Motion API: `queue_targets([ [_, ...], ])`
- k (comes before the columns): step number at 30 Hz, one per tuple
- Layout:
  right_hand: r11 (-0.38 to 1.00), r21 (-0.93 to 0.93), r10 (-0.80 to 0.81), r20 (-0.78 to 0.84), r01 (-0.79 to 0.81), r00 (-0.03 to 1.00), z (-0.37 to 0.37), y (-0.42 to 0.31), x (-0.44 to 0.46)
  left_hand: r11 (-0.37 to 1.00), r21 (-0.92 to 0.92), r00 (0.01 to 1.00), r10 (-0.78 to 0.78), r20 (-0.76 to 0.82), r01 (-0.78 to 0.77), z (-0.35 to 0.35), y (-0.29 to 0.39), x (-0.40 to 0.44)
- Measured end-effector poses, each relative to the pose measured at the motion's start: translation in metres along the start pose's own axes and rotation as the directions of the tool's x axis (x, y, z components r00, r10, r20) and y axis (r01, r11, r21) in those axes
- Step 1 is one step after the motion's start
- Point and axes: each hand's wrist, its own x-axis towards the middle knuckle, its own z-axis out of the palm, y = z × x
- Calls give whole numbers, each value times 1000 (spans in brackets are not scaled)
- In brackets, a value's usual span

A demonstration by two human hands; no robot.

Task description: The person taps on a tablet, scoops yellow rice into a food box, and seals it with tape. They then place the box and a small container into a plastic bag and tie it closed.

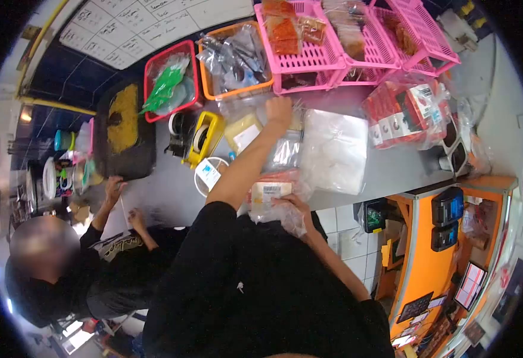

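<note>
My left hand (279, 110) reaches across to the back of the grey table, just in front of the baskets. Its fingers are curled down by some clear plastic bags, and what is in them is hidden. Close to my body, my right hand (294, 209) is closed on a clear plastic pack (270, 191) with a red band and a barcode label. Loose plastic film hangs at that wrist. Between my hands lie a stack of clear bags (285, 154) and a pale yellow pack with a white label (246, 136). A larger stack of clear bags (335, 152) lies to the right.
Pink baskets (309, 62), an orange basket (236, 90) and a red basket (149, 98) line the back. A yellow tape dispenser (205, 140) and a white tub (211, 173) stand left. Red packs (401, 116) lie right. A co-worker (65, 280) works at the left.
</note>
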Motion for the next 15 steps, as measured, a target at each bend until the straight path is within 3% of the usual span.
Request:
queue_targets([
  [1,1000,19,-1,5,1,1000,-2,3,-2,999,25,999,29,-21,-29,6,1,3],
  [3,985,86,138,136,-150,981,-10,-5,2,1000,2,998,2,-63,-2,7,4,4],
  [4,964,-213,-129,160,162,979,-20,-13,6,999,-36,994,-22,-109,18,8,6,5],
  [5,966,-202,-129,168,162,977,-26,-19,11,999,-31,994,-33,-104,30,8,8,6],
  [7,845,-412,-265,233,342,936,-31,-24,14,993,-48,994,-110,-21,108,5,10,5],
  [11,739,-453,-406,291,499,866,-32,-5,16,987,-84,986,-147,-77,140,6,5,-2],
  [14,763,-426,-389,298,486,872,-33,1,15,956,-232,971,-211,-114,181,-15,9,-18],
  [15,762,-422,-393,301,491,869,-32,2,16,912,-399,968,-176,-179,93,-19,7,-24],
])
